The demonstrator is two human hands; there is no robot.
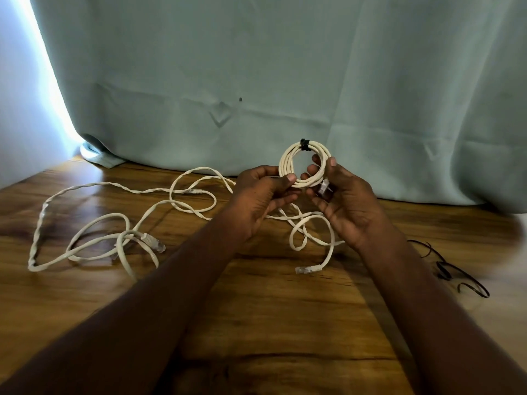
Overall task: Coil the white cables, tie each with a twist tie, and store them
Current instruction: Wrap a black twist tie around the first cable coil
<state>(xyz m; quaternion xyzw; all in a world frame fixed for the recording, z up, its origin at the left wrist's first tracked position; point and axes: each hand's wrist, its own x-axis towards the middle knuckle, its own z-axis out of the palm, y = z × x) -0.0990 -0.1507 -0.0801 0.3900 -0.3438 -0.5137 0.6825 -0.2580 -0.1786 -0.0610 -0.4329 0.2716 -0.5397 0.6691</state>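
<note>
Centrally, both hands (302, 195) grasping tied white coil (305, 163) above table (271, 309); loose cables (114, 232) left

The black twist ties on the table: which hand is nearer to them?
Right. The right hand, holding the coiled cable, is above and left of the black twist ties; the left hand is farther left.

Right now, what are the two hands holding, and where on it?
Both hold the small white coiled cable with the black tie: left hand pinches its lower left edge, right hand grips its lower right side.
</note>
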